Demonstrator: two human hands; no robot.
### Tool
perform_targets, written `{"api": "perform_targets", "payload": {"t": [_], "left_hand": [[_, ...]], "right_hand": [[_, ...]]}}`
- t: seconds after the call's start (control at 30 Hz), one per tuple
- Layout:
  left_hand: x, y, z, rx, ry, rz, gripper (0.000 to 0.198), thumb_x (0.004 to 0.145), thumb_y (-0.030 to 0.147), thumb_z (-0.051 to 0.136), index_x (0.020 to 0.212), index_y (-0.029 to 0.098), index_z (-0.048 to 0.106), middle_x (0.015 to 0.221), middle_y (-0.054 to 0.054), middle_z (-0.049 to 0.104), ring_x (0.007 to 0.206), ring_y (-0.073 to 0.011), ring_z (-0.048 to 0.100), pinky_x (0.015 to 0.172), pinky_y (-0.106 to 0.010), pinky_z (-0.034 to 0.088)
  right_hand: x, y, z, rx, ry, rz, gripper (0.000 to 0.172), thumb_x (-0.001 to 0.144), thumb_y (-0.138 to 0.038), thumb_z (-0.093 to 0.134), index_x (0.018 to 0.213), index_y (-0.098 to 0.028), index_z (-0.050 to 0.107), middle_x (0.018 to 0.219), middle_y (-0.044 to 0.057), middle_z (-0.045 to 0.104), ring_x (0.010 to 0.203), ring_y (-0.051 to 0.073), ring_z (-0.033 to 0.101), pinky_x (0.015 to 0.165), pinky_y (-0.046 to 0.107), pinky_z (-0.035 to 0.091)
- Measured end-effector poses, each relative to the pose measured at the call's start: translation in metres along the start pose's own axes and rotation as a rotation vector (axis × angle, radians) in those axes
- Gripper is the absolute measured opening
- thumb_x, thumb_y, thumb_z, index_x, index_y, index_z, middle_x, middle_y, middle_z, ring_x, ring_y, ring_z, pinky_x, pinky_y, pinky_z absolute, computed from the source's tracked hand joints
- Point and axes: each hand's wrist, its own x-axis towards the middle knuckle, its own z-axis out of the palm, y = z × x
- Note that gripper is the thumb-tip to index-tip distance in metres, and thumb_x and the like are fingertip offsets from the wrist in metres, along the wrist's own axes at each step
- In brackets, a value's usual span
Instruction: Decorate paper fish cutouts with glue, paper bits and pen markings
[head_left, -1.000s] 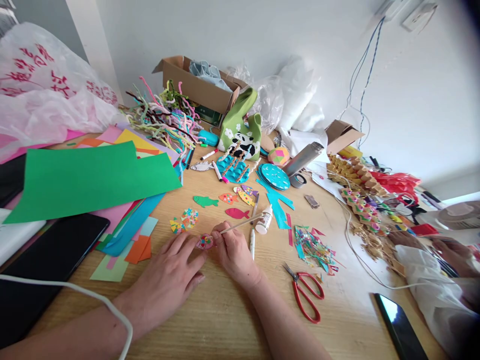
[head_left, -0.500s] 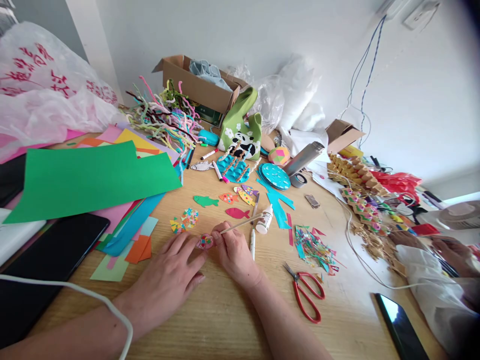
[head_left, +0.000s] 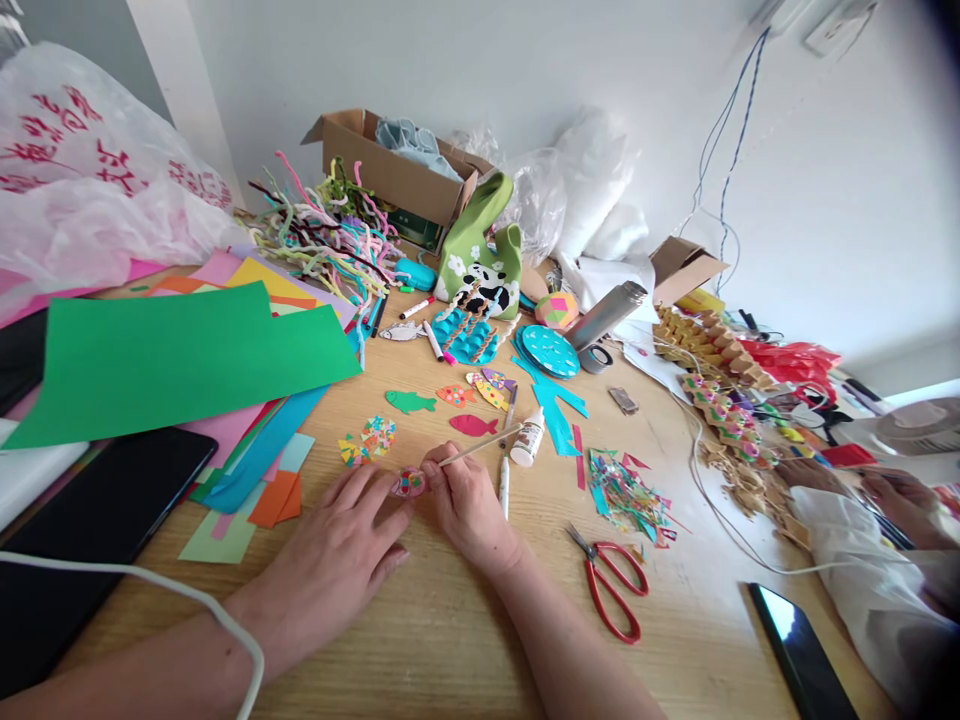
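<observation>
A small pink paper fish [head_left: 409, 482] with coloured bits on it lies between my hands. My left hand [head_left: 356, 525] rests on the table with fingers spread, its fingertips at the fish's left edge. In my right hand [head_left: 466, 505] a thin wooden stick [head_left: 480, 446] is pinched, its far end pointing up toward a white glue bottle [head_left: 529, 438]; the end by the fish is hidden by my fingers. Above the hands lie a green paper fish [head_left: 410, 402], a pink-red one [head_left: 473, 426] and several dotted ones. Small piles of paper bits [head_left: 377, 437] sit beyond my left fingers.
Red-handled scissors [head_left: 616, 590] and a heap of paper scraps [head_left: 628, 495] lie to the right. Green card [head_left: 195, 360] covers coloured sheets at left. A white cable [head_left: 187, 590] crosses my left forearm. Another person's hands [head_left: 900, 505] are at the far right, beyond a phone [head_left: 799, 645].
Both hands hold nearly the same pose over the pink fish. The whole view has shifted very slightly; nothing else visibly moved.
</observation>
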Motion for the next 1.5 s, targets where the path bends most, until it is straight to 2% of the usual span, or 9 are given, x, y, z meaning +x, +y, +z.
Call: {"api": "perform_targets", "payload": {"t": [0.2, 0.37, 0.5, 0.97, 1.33, 1.5], "left_hand": [[0.0, 0.0, 0.0, 0.006, 0.0, 0.015, 0.039, 0.086, 0.027, 0.068, 0.124, 0.024, 0.061, 0.13, -0.01, 0.059, 0.125, -0.0332, 0.049, 0.107, -0.054, 0.041], [0.0, -0.002, 0.004, 0.022, 0.095, 0.03, 0.042, 0.091, 0.035, 0.061, 0.129, 0.016, 0.057, 0.126, -0.013, 0.063, 0.123, -0.0334, 0.051, 0.104, -0.051, 0.044], [0.002, -0.003, 0.007, 0.007, 0.145, 0.034, 0.039, 0.096, 0.037, 0.052, 0.125, 0.011, 0.059, 0.12, -0.014, 0.065, 0.121, -0.0329, 0.052, 0.102, -0.05, 0.046], [0.011, -0.003, 0.008, -0.035, 0.055, -0.039, 0.033, 0.094, 0.031, 0.056, 0.121, 0.013, 0.063, 0.116, -0.013, 0.062, 0.115, -0.0319, 0.05, 0.1, -0.052, 0.047], [0.011, -0.004, 0.007, -0.036, 0.105, -0.01, 0.029, 0.094, 0.03, 0.055, 0.118, 0.018, 0.064, 0.113, -0.01, 0.062, 0.113, -0.0309, 0.052, 0.099, -0.052, 0.046], [0.011, -0.004, 0.006, -0.034, 0.099, -0.004, 0.029, 0.094, 0.029, 0.056, 0.119, 0.017, 0.063, 0.115, -0.01, 0.062, 0.113, -0.0313, 0.051, 0.099, -0.052, 0.046]], "right_hand": [[0.002, -0.001, 0.002, -0.01, 0.021, 0.024, 0.021, 0.101, -0.02, 0.039, 0.083, -0.023, 0.048, 0.074, 0.003, 0.06, 0.067, 0.017, 0.057, 0.064, 0.028, 0.045], [0.003, -0.002, 0.003, -0.017, 0.017, 0.044, 0.021, 0.101, -0.02, 0.041, 0.082, -0.023, 0.048, 0.073, 0.002, 0.06, 0.068, 0.018, 0.058, 0.064, 0.028, 0.045], [0.003, -0.002, 0.003, -0.018, 0.023, 0.044, 0.021, 0.101, -0.021, 0.041, 0.081, -0.024, 0.048, 0.074, 0.003, 0.061, 0.068, 0.018, 0.059, 0.064, 0.028, 0.045], [0.003, -0.004, 0.002, 0.009, 0.008, 0.071, 0.021, 0.1, -0.021, 0.043, 0.081, -0.023, 0.049, 0.072, 0.002, 0.061, 0.066, 0.017, 0.058, 0.065, 0.028, 0.044], [0.003, -0.001, 0.0, 0.149, 0.085, 0.203, 0.024, 0.099, -0.025, 0.047, 0.076, -0.023, 0.051, 0.071, 0.001, 0.062, 0.067, 0.016, 0.061, 0.063, 0.026, 0.046], [0.002, -0.001, -0.001, 0.168, 0.121, 0.204, 0.023, 0.099, -0.026, 0.047, 0.078, -0.023, 0.052, 0.072, 0.002, 0.064, 0.067, 0.016, 0.062, 0.064, 0.026, 0.046]]}}
